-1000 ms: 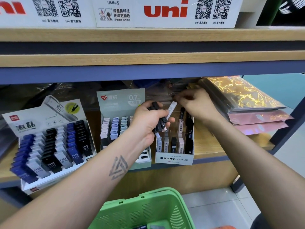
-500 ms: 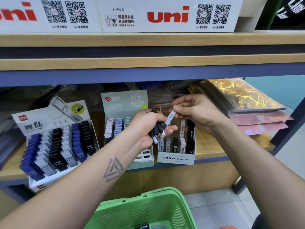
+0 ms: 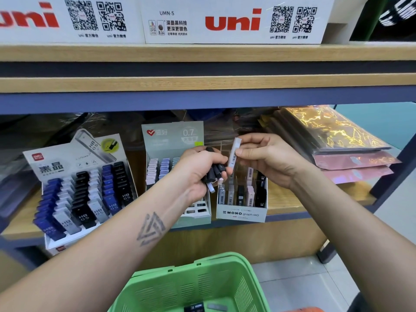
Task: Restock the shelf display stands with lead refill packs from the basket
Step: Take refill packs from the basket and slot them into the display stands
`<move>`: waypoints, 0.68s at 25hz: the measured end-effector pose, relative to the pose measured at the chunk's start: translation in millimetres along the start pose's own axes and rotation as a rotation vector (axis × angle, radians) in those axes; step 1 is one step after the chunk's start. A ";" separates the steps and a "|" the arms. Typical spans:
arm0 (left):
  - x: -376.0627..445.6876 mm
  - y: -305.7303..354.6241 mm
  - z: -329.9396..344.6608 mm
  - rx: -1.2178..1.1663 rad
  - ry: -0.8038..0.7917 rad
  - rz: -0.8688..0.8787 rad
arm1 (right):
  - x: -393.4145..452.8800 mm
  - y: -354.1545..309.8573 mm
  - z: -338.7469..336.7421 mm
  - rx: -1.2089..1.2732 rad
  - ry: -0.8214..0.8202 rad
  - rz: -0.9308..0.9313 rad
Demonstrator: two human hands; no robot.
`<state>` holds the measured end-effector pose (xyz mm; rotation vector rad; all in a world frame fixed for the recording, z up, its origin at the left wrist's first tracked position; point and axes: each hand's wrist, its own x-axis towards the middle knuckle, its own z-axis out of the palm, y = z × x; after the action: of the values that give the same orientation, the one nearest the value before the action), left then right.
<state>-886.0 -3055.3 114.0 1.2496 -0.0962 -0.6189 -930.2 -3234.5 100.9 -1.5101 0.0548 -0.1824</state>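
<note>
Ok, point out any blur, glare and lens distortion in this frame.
Head view: the red uni logo at far left is smeared, shelf edges bow from the wide-angle lens, the gold holographic folders throw glare, and the MONO graph MG box reads sharp.

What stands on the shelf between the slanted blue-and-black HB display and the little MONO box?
In the head view, the pale green 0.7 lead stand, partly hidden by the left hand.

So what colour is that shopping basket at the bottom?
Light green basket, with slotted plastic walls, seen in the head view.
</note>
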 end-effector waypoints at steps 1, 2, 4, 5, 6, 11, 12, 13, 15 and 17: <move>-0.6 0.2 0.0 0.008 0.008 0.003 | -1.0 -0.7 -0.1 -0.025 0.005 -0.021; -1.0 0.4 0.0 0.018 0.016 0.006 | -2.1 -1.8 0.0 -0.060 0.019 -0.047; -0.8 0.4 -0.3 0.041 0.024 0.013 | -3.1 -1.9 0.3 -0.114 0.039 -0.078; -0.3 0.9 -0.6 0.046 0.028 0.017 | -3.3 -1.5 0.8 -0.114 0.033 -0.072; 0.2 1.9 -0.9 0.045 0.034 0.020 | -4.1 -1.0 1.9 -0.114 0.019 -0.058; 1.6 7.6 -4.8 0.009 0.048 0.019 | -2.4 2.7 0.5 -0.293 -0.020 -0.126; 1.1 6.6 -5.7 0.031 0.049 0.023 | -2.1 3.5 0.3 -0.305 -0.019 -0.131; 0.5 5.3 -6.2 0.060 0.053 0.035 | -1.8 4.0 0.4 -0.301 -0.014 -0.129; -0.6 2.1 -7.1 0.116 0.077 0.080 | -2.6 3.4 1.0 -0.242 -0.013 -0.112; -0.7 0.3 -7.4 0.140 0.106 0.119 | -3.4 1.1 -0.6 -0.143 -0.017 -0.064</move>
<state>-883.6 -3048.6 112.0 1.3987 -0.1261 -0.4481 -933.6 -3234.5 99.5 -1.6569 0.0062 -0.2203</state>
